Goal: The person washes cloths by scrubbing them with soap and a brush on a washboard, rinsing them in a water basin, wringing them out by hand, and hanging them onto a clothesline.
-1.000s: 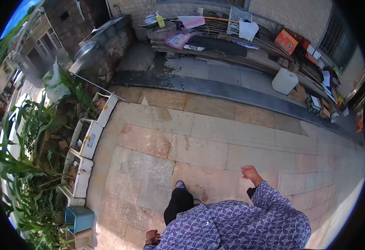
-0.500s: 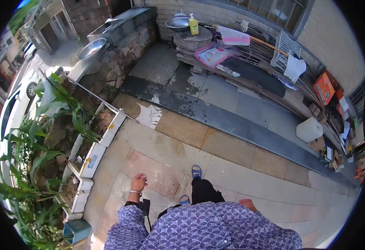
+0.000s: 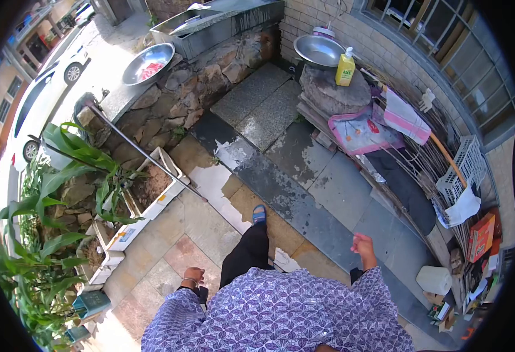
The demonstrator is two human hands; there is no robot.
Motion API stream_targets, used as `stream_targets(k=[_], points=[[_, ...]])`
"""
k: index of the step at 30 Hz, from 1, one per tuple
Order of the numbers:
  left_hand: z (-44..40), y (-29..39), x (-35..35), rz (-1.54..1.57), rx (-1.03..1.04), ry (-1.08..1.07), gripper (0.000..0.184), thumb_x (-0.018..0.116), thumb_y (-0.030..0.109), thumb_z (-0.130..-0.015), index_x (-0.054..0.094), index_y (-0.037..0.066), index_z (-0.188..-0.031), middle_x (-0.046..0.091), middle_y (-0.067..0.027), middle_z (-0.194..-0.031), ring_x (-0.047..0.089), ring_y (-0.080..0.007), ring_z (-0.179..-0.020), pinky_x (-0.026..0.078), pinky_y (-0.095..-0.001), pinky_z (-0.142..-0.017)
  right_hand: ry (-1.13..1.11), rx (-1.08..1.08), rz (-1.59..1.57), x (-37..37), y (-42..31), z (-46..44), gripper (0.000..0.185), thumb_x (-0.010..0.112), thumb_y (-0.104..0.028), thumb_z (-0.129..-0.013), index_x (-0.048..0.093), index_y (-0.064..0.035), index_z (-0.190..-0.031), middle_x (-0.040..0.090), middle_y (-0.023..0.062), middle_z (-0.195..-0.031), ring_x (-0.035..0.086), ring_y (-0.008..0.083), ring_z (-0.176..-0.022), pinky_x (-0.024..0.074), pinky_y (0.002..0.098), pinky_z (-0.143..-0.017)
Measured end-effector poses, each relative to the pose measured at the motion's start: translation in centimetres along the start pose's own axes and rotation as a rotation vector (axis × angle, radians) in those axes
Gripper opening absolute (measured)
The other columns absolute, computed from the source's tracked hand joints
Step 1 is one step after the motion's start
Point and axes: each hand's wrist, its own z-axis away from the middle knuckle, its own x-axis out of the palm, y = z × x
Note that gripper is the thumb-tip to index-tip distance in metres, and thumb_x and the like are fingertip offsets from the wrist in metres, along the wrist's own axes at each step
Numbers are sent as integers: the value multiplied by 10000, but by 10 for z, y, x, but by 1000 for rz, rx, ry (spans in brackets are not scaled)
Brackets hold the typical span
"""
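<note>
My left hand [image 3: 193,275], with a bracelet at its wrist, hangs low over the pinkish paving with its fingers curled in and nothing visible in them. My right hand [image 3: 362,243] is raised at my other side above the dark stone paving. Its fingers are also curled, and nothing shows in them. Neither hand touches anything. One foot in a blue sandal [image 3: 259,214] is set forward on the tan tiles, by a wet patch. Ahead, a metal basin [image 3: 319,51] and a yellow pump bottle [image 3: 345,69] stand on a round stone block [image 3: 334,94].
A second metal basin [image 3: 140,73] with something red inside rests on the low stone wall, near a stone sink [image 3: 228,26]. A long pole [image 3: 134,144] slants over the planter boxes [image 3: 146,217]. Sticks, a white crate [image 3: 464,167] and a jug [image 3: 434,280] line the right.
I have stepped forward, and the view has turned so that the basins and wall appear nearer. My right hand has swung up and forward into plain view.
</note>
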Motion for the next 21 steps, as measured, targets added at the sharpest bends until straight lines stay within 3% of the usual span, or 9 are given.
stream_targets(k=[4,6,8,10,11,13,18,21], points=[[-66,80,-19,-205,-64,-40,305,493,261,-933,642,-4,-963,700,-96,-817,696,-237,-683,555,-342,-546,-28,-138,51,41,-128,-125,336,593,-97,-834,614,-18,-1160,607,45,-710,585,149,-499,457,275,-449],[-134,131,-33,-278,87,-38,283,507,241,-915,648,-2,-949,689,-116,-792,685,-247,-661,555,-345,-526,-68,-107,74,71,-186,-178,339,597,-105,-838,613,-19,-1165,610,44,-720,586,148,-504,460,277,-454],[-69,285,-66,204,-5,101,247,543,205,-881,658,-7,-933,671,-135,-752,669,-241,-626,558,-341,-531,-184,3,151,87,-211,-202,339,605,-117,-840,616,-25,-1166,617,45,-736,589,148,-511,466,279,-461],[-81,387,-88,411,182,190,202,598,152,-838,655,-18,-933,644,-108,-731,636,-192,-621,556,-327,-543,-275,31,199,112,-255,-233,335,609,-122,-839,620,-30,-1161,621,46,-743,590,148,-514,468,279,-465],[-112,422,-100,403,313,119,236,588,173,-866,626,6,-1029,652,-98,-771,629,-198,-603,521,-318,-521,-284,58,223,125,-275,-243,330,612,-126,-840,624,-37,-1158,627,48,-752,591,146,-515,465,278,-464],[-56,551,-147,246,431,139,231,596,155,-876,631,-27,-1013,634,-80,-792,617,-165,-707,525,-303,-557,-301,88,233,149,-314,-262,325,616,-129,-841,627,-44,-1154,632,49,-761,592,144,-517,462,277,-464],[-70,758,-228,487,854,186,224,596,151,-876,644,-3,-1031,628,-40,-799,579,-122,-642,492,-265,-593,-435,3,276,194,-424,-335,315,633,-146,-842,636,-54,-1143,651,52,-794,596,137,-535,469,273,-490],[-94,827,-269,461,844,220,222,573,165,-905,619,-3,-1043,628,-33,-799,587,-118,-695,480,-253,-632,-496,-76,308,224,-506,-396,320,638,-146,-839,636,-37,-1139,655,59,-801,599,135,-540,473,271,-504]])
